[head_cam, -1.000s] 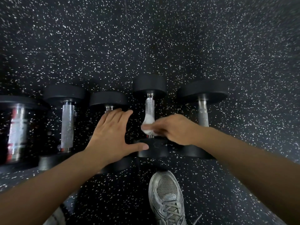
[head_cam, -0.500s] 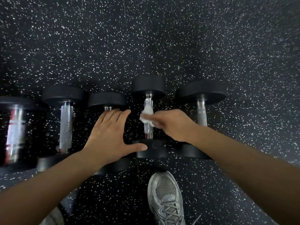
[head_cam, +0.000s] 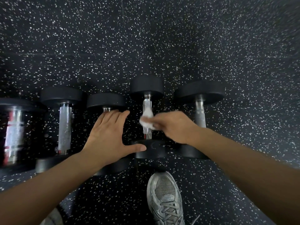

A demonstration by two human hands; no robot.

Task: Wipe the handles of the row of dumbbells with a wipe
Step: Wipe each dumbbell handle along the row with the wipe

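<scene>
5 dumbbells lie in a row on the black speckled rubber floor, handles pointing away from the person. Counting from the person's left:

1. Dumbbell 1 sits at the left edge of the view; its thick chrome handle carries red bands. Any lettering there is too blurred to read.
2. Dumbbell 2 has a knurled chrome handle, fully exposed.
3. Dumbbell 3 is mostly covered by the left hand, which lies flat over its handle, fingers extended and together, thumb spread out to the right, gripping nothing.
4. Dumbbell 4 has the narrowest handle. The right hand pinches a white wipe closed against the middle of this handle. A faint embossed mark on its near head cannot be read.
5. Dumbbell 5 lies just right of the right hand, its handle partly hidden by the wrist.

A grey laced trainer stands on the floor near the bottom edge of the view, below dumbbell 4. No brand name shows on it.
</scene>
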